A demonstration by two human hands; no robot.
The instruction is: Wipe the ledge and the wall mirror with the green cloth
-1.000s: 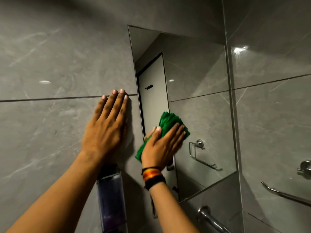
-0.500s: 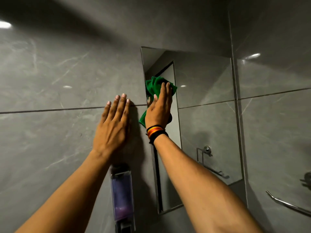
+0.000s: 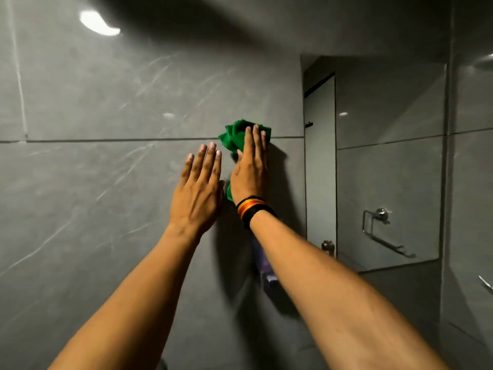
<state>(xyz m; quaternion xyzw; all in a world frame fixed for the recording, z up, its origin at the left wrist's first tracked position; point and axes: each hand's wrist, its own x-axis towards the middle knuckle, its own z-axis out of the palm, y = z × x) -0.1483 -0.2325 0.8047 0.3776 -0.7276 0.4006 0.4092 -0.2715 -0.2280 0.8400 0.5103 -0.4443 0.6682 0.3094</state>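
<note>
My right hand [image 3: 249,170] presses the bunched green cloth [image 3: 234,137] flat against the grey tiled wall, just left of the wall mirror [image 3: 386,169]. The cloth sits on the horizontal grout line, and part of it shows below my palm. My left hand [image 3: 198,190] lies flat on the tile right beside it, fingers spread and holding nothing. The mirror hangs at the right and reflects a door and a chrome towel holder. No ledge is in view.
A purple soap dispenser [image 3: 266,273] is fixed to the wall under my right forearm, mostly hidden. The side wall [image 3: 469,209] meets the mirror's right edge, with a chrome bar [image 3: 485,283] low on it. A ceiling light glares on the tile [image 3: 98,24].
My right hand has slid the cloth left off the mirror's upper left part onto the tile. My view has swung left, so the mirror now sits further right. The left hand stays pressed on the wall.
</note>
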